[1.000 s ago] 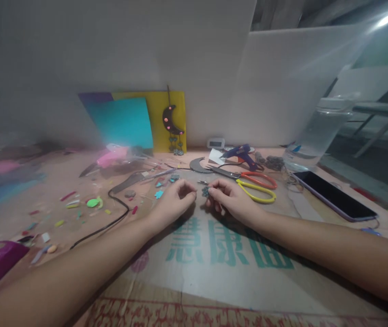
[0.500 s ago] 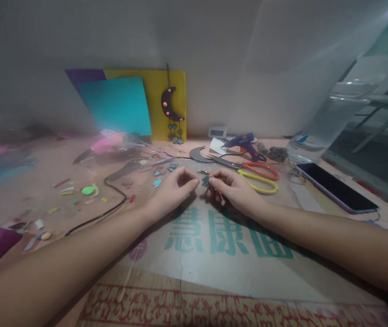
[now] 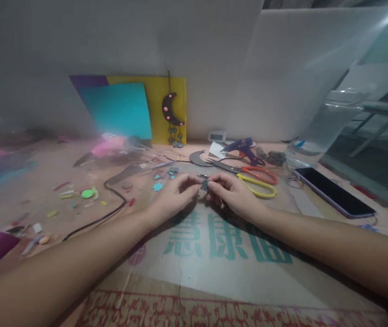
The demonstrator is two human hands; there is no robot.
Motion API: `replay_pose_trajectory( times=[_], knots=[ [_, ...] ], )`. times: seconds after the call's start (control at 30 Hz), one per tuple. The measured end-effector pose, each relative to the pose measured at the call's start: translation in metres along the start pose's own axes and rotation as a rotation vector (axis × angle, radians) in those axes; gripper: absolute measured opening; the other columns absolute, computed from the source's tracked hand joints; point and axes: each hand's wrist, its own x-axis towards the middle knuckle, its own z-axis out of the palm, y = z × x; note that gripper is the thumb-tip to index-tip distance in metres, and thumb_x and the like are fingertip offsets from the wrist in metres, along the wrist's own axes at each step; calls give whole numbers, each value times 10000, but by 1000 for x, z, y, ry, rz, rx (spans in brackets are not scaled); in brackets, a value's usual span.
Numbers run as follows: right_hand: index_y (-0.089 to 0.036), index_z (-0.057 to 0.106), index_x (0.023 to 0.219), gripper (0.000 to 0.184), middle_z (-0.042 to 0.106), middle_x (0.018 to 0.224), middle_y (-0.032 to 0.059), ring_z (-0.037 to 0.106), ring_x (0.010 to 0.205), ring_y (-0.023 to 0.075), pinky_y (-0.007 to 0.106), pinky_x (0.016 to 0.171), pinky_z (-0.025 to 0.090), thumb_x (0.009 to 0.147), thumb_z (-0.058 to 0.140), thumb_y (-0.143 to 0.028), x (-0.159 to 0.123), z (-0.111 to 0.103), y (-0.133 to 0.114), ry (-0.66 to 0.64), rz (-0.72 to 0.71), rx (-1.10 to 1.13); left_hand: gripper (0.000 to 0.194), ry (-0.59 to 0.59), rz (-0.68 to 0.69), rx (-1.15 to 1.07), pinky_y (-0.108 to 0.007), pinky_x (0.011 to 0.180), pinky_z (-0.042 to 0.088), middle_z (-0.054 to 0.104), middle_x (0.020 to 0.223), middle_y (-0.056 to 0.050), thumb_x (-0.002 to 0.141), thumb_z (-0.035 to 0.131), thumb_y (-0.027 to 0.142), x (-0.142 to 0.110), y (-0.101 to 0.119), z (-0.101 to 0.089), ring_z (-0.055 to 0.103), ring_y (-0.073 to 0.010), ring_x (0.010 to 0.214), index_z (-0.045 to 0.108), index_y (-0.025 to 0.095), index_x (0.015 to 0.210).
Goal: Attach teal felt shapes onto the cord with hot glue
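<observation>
A small dark blue-green flower-shaped piece (image 3: 204, 185) is between my two hands, above the printed board. My right hand (image 3: 235, 193) pinches it from the right between thumb and fingertips. From the other side my left hand (image 3: 182, 193) meets its left edge with thumb and index finger drawn together. Just beyond the fingertips a thin metal-tipped tool (image 3: 202, 175) lies on the board. Scissors (image 3: 257, 179) with one red and one yellow handle lie behind my right hand. Bright blue flower cutouts (image 3: 157, 187) are left of my left hand.
A grey crescent (image 3: 201, 158), a glue gun (image 3: 243, 149) and a phone (image 3: 335, 191) lie farther back and right. A decorated moon hanging (image 3: 171, 111) leans against yellow card. A dark cord (image 3: 92, 221) and colourful scraps (image 3: 87, 194) spread over the left side.
My left fingertips have come in from the left and now meet the flower piece. My right hand keeps its pinch. The view has tilted slightly upward.
</observation>
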Motion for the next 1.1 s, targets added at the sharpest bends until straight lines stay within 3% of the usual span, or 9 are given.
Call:
replay_pose_trajectory(
  times=[0.17, 0.37, 0.53, 0.63, 0.93, 1.1],
  knots=[
    [-189, 534, 895, 280, 627, 656, -26, 500, 479, 82, 193, 423, 379, 857, 598, -459, 1, -1, 4, 2, -1, 4, 206, -41, 6, 72, -292, 764, 464, 652, 912, -44, 865, 572, 342, -2, 4, 0, 610, -179, 849, 609, 156, 945],
    [-191, 526, 876, 262, 633, 637, -24, 503, 474, 80, 177, 408, 375, 845, 627, -430, 0, 0, 3, -1, 33, -19, 183, -25, 32, 117, -280, 728, 439, 637, 858, -39, 875, 553, 324, -1, 8, -1, 586, -166, 802, 598, 148, 856],
    [-180, 557, 875, 308, 615, 657, -18, 490, 486, 71, 165, 392, 356, 906, 525, -485, -1, 0, 2, -1, 5, -3, 166, -16, 48, 149, -269, 714, 431, 636, 815, -29, 878, 547, 294, -2, 11, -2, 589, -159, 787, 595, 150, 812],
    [-178, 570, 944, 283, 611, 661, -23, 501, 491, 74, 166, 397, 370, 870, 589, -450, 0, 0, 3, 1, 29, 11, 183, -12, 51, 164, -272, 706, 434, 644, 813, -33, 876, 556, 311, -2, 11, -1, 590, -161, 780, 606, 148, 809],
    [-185, 545, 893, 213, 640, 681, -19, 523, 488, 78, 175, 410, 401, 850, 615, -381, 0, 0, 3, 24, 24, -96, 245, -37, 41, 98, -292, 777, 491, 697, 975, -64, 849, 613, 323, -3, 10, -1, 643, -182, 885, 650, 146, 1015],
    [-188, 543, 886, 219, 640, 683, -18, 543, 503, 87, 182, 418, 412, 853, 616, -392, -1, 0, 2, 18, 25, -124, 190, -6, 71, 195, -263, 713, 473, 717, 829, -28, 858, 603, 327, -5, 16, -2, 640, -164, 784, 688, 158, 847]
  ],
)
